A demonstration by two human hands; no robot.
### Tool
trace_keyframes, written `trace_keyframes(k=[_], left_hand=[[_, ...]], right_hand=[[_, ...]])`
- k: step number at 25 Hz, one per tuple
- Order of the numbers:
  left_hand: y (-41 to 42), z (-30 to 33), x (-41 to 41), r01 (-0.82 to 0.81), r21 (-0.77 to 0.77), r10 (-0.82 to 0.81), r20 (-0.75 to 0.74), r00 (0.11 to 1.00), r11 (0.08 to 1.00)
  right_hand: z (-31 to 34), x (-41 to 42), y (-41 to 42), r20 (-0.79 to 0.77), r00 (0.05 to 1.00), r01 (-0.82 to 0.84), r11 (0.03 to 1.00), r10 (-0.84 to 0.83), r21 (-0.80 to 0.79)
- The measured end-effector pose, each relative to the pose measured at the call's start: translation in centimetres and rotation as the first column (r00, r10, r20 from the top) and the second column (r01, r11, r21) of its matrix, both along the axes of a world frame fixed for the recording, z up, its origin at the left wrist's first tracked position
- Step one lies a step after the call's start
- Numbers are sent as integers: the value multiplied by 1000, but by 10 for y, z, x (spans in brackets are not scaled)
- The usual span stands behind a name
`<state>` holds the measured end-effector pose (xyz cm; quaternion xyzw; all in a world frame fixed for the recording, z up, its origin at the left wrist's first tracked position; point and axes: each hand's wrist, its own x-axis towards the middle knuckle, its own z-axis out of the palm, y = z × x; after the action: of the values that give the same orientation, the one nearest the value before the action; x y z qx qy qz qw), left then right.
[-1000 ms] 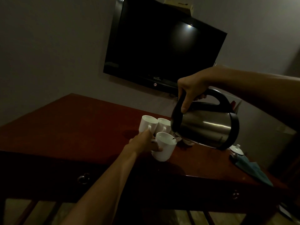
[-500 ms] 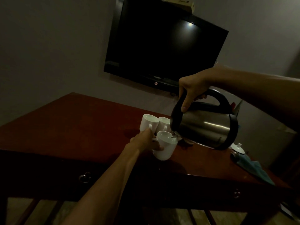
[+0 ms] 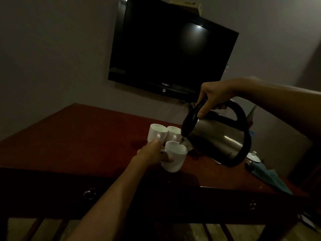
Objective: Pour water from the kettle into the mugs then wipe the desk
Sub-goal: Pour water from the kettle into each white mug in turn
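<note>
Right hand (image 3: 214, 94) gripped the kettle (image 3: 217, 136) handle, tipped so its spout sat over the front mug (image 3: 174, 156). Left hand (image 3: 152, 152) held that mug on the red tabletop (image 3: 78, 141), two more mugs (image 3: 157, 133) just behind.

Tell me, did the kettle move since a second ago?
Yes. The kettle has tipped down and toward the front mug, which the left hand holds. Its spout now sits at that mug's rim, closer than before, judged against the two back mugs.
</note>
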<state>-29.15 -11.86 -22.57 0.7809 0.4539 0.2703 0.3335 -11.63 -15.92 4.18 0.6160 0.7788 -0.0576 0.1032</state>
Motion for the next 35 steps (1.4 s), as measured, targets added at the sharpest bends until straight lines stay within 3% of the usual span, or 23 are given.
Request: trace_keyframes(k=[4, 8, 12, 16, 19, 22, 24, 26, 29, 35], left_hand=[[-7, 5, -1, -1, -12, 2, 26, 1000, 1000], [-11, 9, 0, -52, -28, 50, -68, 996, 998], [-9, 6, 2, -87, -45, 84, -67, 994, 995], [-11, 7, 5, -126, -60, 123, -60, 991, 990], [-18, 7, 7, -162, -27, 160, -51, 986, 986], [-28, 5, 11, -232, 23, 233, -76, 970, 972], [-34, 5, 12, -276, 33, 278, -87, 957, 961], [-39, 7, 12, -306, 53, 310, -102, 945, 951], [-51, 8, 15, -363, 88, 371, -117, 921, 928], [-82, 8, 22, -584, 171, 604, -104, 791, 794]], right_hand=[[-12, 33, -18, -207, 978, -18, 998, 28, 53], [-27, 62, -40, -404, 912, -21, 991, 74, 133], [-51, 86, -54, -559, 827, 82, 971, 60, 224], [-90, 111, -65, -733, 677, 248, 918, 65, 310], [-123, 129, -67, -869, 480, 418, 841, 116, 343], [-156, 139, -67, -932, 324, 545, 773, 163, 324], [-176, 139, -71, -946, 276, 580, 756, 170, 305], [-189, 135, -74, -949, 252, 606, 734, 190, 308], [-193, 127, -76, -918, 316, 585, 712, 240, 388], [-197, 117, -80, -896, 350, 605, 665, 272, 439]])
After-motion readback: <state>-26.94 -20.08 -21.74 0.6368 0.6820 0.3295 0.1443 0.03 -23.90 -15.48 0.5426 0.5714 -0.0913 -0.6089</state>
